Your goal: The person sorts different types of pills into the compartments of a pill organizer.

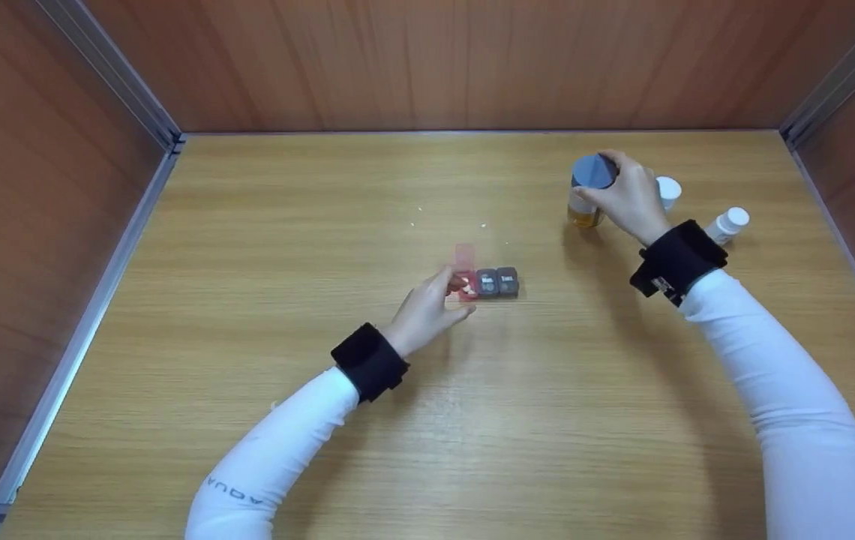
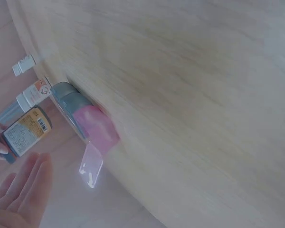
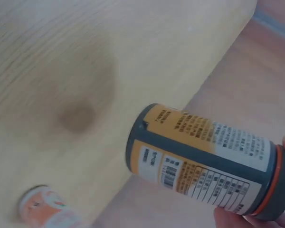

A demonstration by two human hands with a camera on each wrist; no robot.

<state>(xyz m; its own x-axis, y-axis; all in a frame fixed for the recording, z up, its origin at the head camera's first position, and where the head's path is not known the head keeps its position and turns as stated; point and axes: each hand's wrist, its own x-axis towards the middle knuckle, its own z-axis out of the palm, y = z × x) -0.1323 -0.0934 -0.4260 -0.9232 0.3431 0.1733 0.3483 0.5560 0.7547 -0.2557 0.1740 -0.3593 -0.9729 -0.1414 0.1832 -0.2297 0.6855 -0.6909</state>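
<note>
A small pill organizer [image 1: 497,283] lies mid-table, with two dark lidded compartments and a pink end compartment [image 2: 96,128]. The pink lid [image 1: 465,256] stands raised, and whitish pieces show inside. My left hand [image 1: 427,309] is beside that pink end, its fingers extended and holding nothing; in the left wrist view the fingers [image 2: 31,187] look apart from it. By its dark cap, my right hand [image 1: 631,196] grips a pill bottle [image 3: 199,161] with an orange-and-white label. The bottle hangs tilted in the right wrist view, its shadow on the table below.
Behind the right hand stands a white-capped bottle [image 1: 669,191], and a smaller white bottle [image 1: 730,223] is right of it. Several tiny white bits [image 1: 483,225] lie beyond the organizer. Wooden panels [image 1: 435,67] wall the table at the back and sides.
</note>
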